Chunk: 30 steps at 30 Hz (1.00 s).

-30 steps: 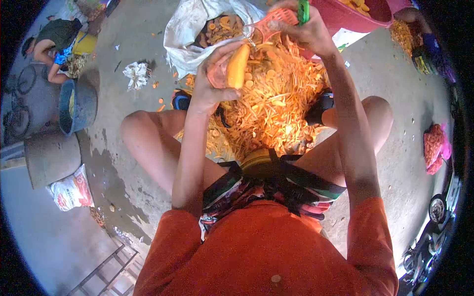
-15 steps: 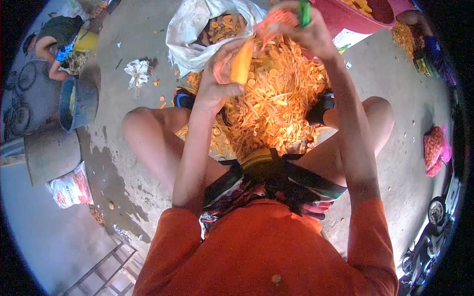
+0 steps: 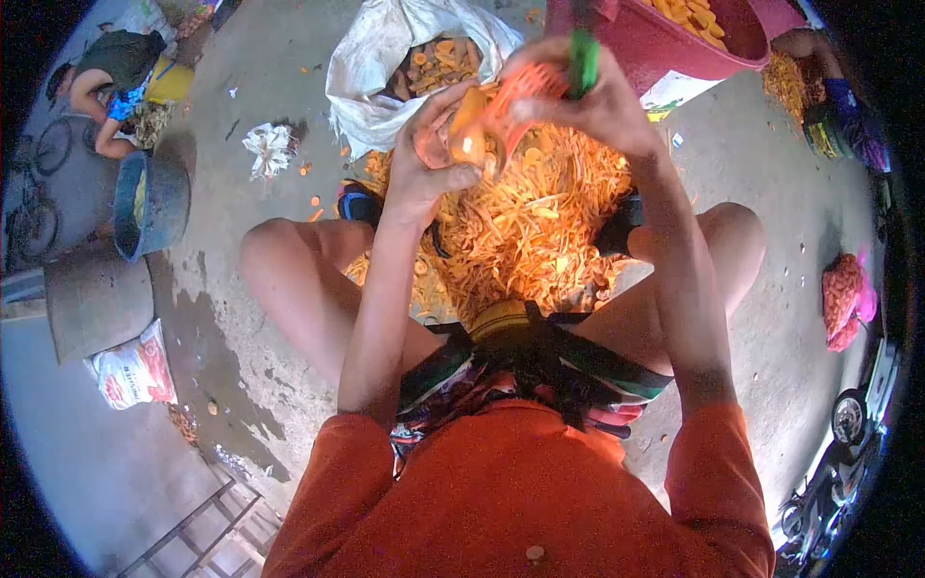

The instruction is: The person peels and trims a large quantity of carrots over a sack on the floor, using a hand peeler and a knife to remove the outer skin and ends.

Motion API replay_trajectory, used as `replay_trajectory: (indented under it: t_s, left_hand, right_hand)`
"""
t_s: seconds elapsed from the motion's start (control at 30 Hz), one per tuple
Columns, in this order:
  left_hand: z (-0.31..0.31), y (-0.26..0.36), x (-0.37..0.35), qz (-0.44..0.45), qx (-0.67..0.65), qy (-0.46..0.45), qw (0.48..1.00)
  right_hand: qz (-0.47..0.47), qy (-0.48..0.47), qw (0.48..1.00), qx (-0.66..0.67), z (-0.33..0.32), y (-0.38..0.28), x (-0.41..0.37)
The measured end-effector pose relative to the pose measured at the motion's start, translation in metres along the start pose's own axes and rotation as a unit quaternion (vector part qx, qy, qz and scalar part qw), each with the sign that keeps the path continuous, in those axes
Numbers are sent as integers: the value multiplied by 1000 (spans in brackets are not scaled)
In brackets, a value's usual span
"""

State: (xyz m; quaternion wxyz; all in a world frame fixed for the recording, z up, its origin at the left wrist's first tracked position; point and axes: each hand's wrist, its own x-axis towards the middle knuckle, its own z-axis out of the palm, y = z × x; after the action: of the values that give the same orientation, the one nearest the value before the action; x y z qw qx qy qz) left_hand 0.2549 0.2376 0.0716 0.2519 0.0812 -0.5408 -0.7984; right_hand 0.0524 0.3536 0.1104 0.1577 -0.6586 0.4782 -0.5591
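My left hand [image 3: 430, 159] is wrapped round a peeled-looking orange carrot [image 3: 468, 130], its thumb along the lower side. In my right hand [image 3: 605, 101] is a peeler [image 3: 525, 96] with an orange-red head, blurred by motion; a bright green part [image 3: 584, 64] shows at the fingers. The peeler's head overlaps the right side of the carrot. Both hands are above a large heap of orange peelings [image 3: 530, 222] on the floor between my legs, with small round cut ends among them.
Beyond my left hand stands an open white sack [image 3: 356, 77] of unpeeled roots and cut ends. A red tub [image 3: 636, 39] holds peeled orange pieces. At far left, a person [image 3: 116, 72] bends near a yellow bucket [image 3: 169, 81] and a blue tub [image 3: 154, 207]. A red net bag [image 3: 840, 301] lies at right.
The peeler has moved down and left from above the carrot onto its right side. The carrot now tilts with its end more toward me, still in my left hand.
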Motion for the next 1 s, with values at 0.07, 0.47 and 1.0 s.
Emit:
replay_trajectory:
  t_s: [0.07,0.47,1.0]
  left_hand:
    - [-3,-3,1,9,13,-15,1000]
    - [-6,6,-3,42,-1,-104,994]
    - [-9,10,-3,57,38,-112,991]
  right_hand:
    - [9,8,1000,-9,-12,18,4]
    - [110,61,992,1,-27,20,-2]
    - [110,54,992,33,-26,13,-1]
